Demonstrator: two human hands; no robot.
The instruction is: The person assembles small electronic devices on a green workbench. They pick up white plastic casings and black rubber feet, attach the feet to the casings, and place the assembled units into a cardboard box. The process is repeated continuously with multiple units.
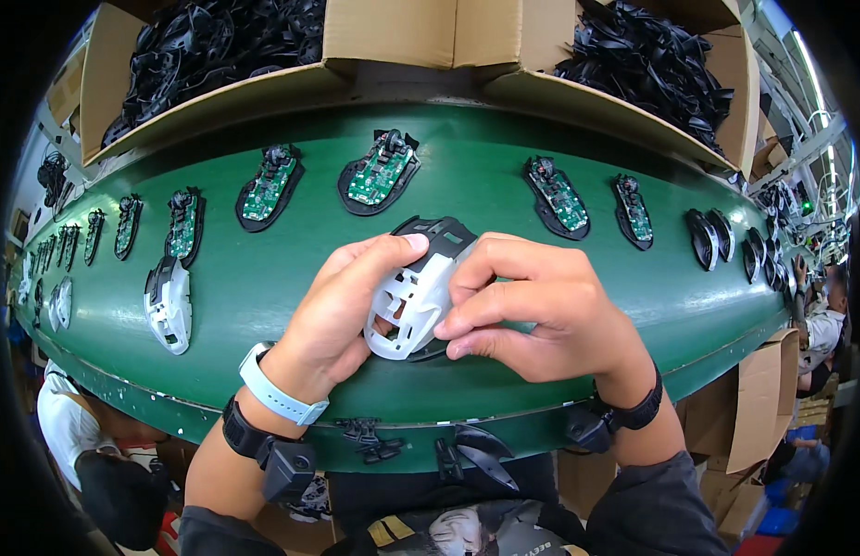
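A white-and-black computer mouse shell is held up over the green work surface, tilted, its cut-out openings facing up. My left hand is closed round its left side, thumb on the upper edge. My right hand is closed at the shell's right side, its fingertips pinched against the white edge; whether a small part sits between them is hidden. A dark curved edge shows below the shell's lower right. Beyond my hands lie black mouse bases with green circuit boards, one directly ahead and another to the right.
A white-and-black shell lies at left, touching a board-bearing base. Small black parts and a curved black panel lie along the near edge. Cardboard boxes of black parts stand behind. Other people sit at both sides.
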